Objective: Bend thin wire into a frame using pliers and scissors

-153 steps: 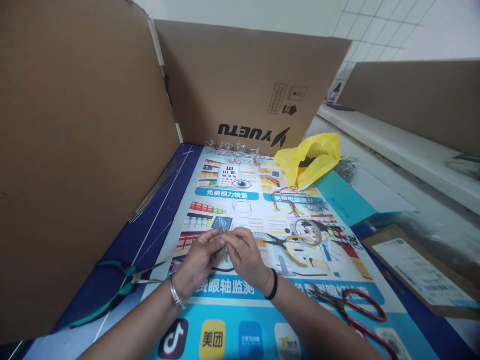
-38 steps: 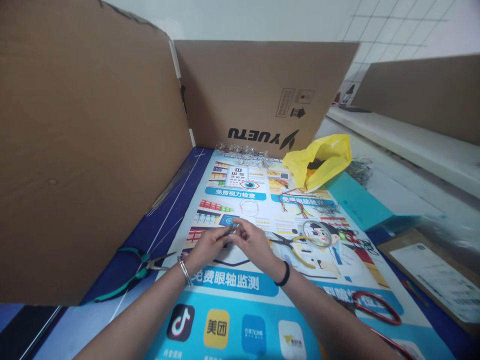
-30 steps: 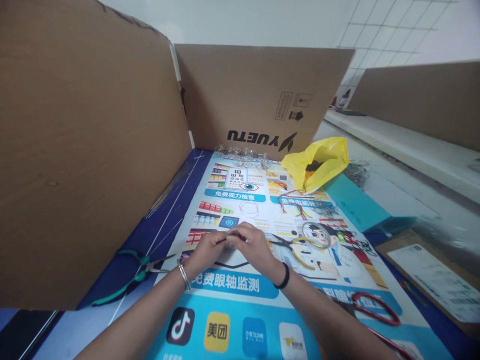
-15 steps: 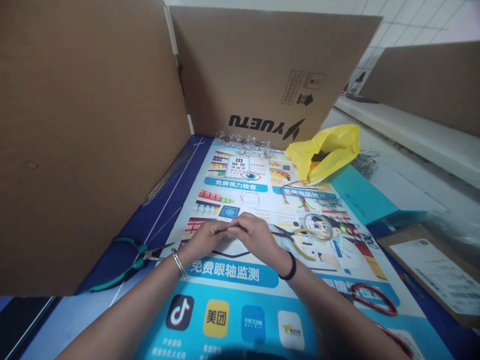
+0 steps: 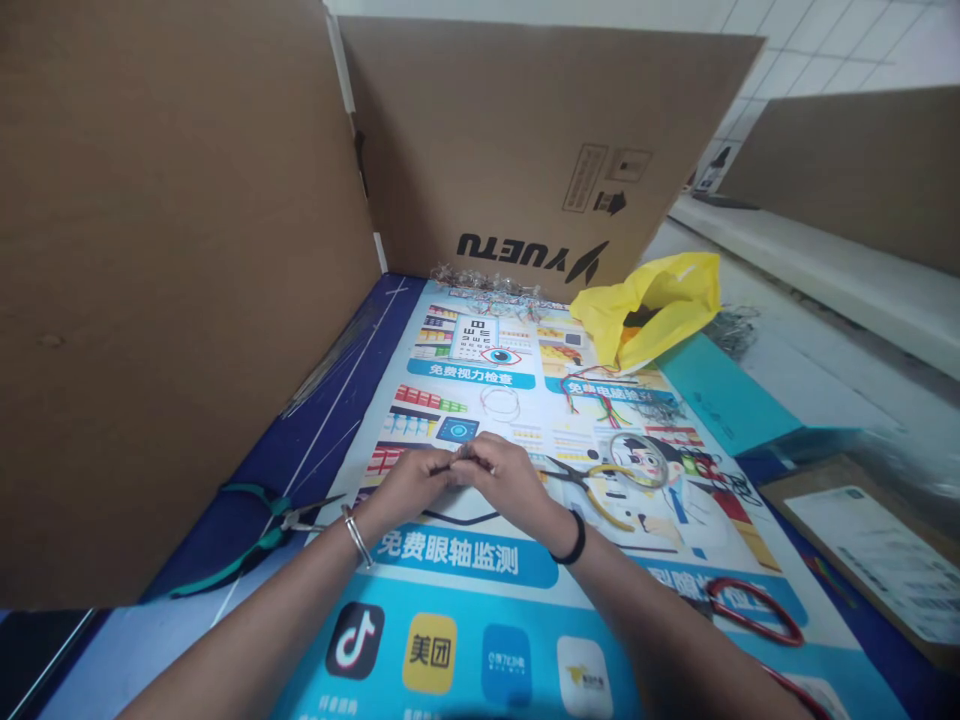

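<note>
My left hand (image 5: 417,481) and my right hand (image 5: 501,472) meet over the middle of a printed poster (image 5: 480,598). Fingertips of both are pinched together, and whatever lies between them is too small or hidden to make out. Just right of my right hand are yellow-handled pliers (image 5: 600,484), jaws toward the hand. A coil of wire (image 5: 637,460) lies across their upper handle. Green-handled pliers (image 5: 262,528) rest spread apart, left of my left wrist. Beyond my hands sits a thin wire ring (image 5: 500,402).
Cardboard panels (image 5: 517,130) stand at the left and back. Toward the back right is a yellow bag (image 5: 667,300), with coloured cords (image 5: 609,405) before it. Red-handled scissors (image 5: 757,612) lie by my right forearm. A cardboard parcel (image 5: 862,550) and a teal folder (image 5: 727,390) are at the right.
Both hands stay together in nearly the same place. The fingers of my right hand have shifted slightly, and the view has tilted a little.
</note>
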A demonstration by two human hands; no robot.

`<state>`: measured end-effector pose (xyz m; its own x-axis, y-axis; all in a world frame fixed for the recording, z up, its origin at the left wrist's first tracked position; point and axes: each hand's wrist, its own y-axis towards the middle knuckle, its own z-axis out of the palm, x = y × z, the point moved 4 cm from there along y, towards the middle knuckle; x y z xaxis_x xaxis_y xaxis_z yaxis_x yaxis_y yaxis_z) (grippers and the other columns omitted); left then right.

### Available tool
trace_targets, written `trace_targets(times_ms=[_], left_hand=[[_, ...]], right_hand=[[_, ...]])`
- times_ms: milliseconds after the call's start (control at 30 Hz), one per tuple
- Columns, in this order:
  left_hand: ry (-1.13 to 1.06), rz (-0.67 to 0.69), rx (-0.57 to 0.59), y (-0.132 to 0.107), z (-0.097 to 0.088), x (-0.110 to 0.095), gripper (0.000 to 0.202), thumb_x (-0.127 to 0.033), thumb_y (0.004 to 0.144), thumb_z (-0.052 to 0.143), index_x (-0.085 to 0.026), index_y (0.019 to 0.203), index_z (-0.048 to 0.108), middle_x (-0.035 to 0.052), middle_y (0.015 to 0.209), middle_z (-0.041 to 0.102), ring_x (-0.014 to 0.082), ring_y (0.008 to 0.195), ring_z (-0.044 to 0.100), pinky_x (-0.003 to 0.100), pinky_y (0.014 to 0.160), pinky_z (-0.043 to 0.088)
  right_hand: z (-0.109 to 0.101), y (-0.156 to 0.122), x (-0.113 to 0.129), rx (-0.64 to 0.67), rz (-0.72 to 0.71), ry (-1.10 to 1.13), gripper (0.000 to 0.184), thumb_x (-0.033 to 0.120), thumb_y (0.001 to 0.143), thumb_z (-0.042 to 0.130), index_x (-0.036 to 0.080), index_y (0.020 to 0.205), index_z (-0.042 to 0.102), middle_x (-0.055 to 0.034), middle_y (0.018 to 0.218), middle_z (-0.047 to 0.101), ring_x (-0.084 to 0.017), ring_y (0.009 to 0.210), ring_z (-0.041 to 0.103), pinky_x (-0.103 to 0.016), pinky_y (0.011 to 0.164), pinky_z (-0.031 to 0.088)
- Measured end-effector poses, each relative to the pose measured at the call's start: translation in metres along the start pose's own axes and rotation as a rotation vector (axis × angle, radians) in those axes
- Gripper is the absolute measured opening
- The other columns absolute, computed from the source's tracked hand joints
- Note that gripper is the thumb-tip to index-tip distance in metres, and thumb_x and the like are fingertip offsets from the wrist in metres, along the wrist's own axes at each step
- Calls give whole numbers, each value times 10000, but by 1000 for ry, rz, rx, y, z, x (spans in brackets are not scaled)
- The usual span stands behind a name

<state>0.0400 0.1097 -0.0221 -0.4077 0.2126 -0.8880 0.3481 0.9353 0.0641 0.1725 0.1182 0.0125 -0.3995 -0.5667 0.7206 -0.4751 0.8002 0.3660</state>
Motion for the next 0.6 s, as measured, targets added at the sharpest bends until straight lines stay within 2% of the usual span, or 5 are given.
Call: trace_targets(times_ms=[133,267,333,433,600], left_hand=[[10,-6,-19,-1,1,-2,177,-242,794,541,-140,682,632,-31,636,588,120,627,511,203,584,362],[43,10,-33,-1,2,-5,275,-292,829,502,-140,625,605,-36,587,541,112,593,480,203,557,341],[63,20,-34,-1,3,-5,314,-320,833,502,-140,591,587,-40,557,511,108,573,461,203,540,325],[81,39,-24,-1,3,-5,318,-331,831,510,-140,592,596,-37,552,509,108,564,452,205,531,316],[67,64,28,0,5,-3,252,-283,827,512,-146,650,629,-20,601,558,119,598,486,217,572,356]], right_hand=[[2,-1,-1,-14,-2,-10,66,165,786,585,197,729,595,7,722,581,-121,706,554,-232,649,416],[-1,0,2,8,6,-9,56,166,781,595,192,734,610,7,718,588,-115,690,554,-223,634,418],[-5,2,3,43,10,9,45,179,772,611,201,805,632,5,741,601,-118,706,563,-222,644,428],[-11,6,4,127,-21,58,160,211,794,594,225,946,640,-3,794,618,-125,754,575,-235,686,444],[-14,6,2,179,-55,108,101,224,815,571,215,819,672,1,754,624,-120,749,584,-231,696,451]])
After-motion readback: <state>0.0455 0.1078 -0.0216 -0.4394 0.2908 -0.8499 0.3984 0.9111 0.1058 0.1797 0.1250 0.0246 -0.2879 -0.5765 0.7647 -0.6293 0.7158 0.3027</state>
